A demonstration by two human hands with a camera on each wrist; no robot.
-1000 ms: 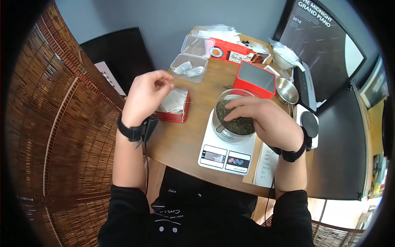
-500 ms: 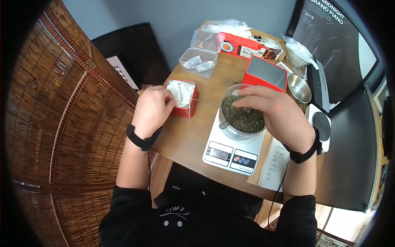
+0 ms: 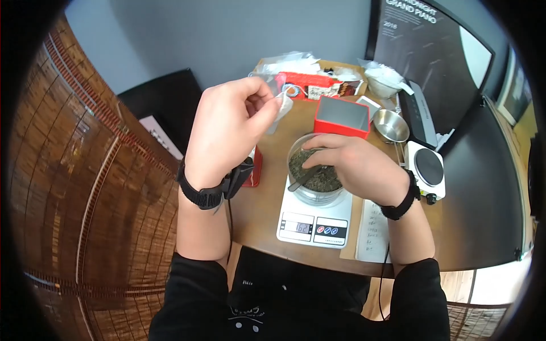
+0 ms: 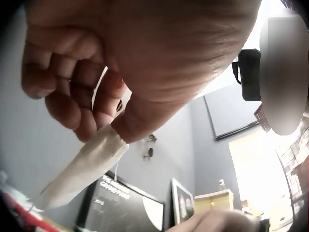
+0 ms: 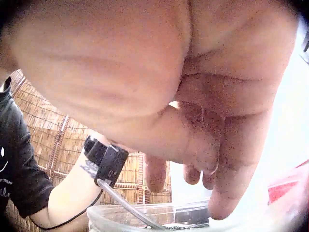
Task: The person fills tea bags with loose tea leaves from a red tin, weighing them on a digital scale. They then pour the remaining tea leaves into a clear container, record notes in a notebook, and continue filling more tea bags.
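My left hand, raised at centre left, pinches a small white tea bag by one end between thumb and fingertips. A thin string hangs from it in the left wrist view. My right hand rests over a clear round container filled with dried tea leaves, its fingers loosely bent and holding nothing. A metal spoon leans in the leaves, its handle out over the rim. The container stands on a white kitchen scale whose display reads 162. Behind the left wrist, a red box is mostly hidden.
An open red tin stands behind the container. To the right are a steel bowl, a small hot plate and a handwritten sheet. Red packaging and a white strainer bowl sit at the back.
The left hand went down to the white bags in the red box, then rose up and right with one tea bag. The right hand has stayed over the container.
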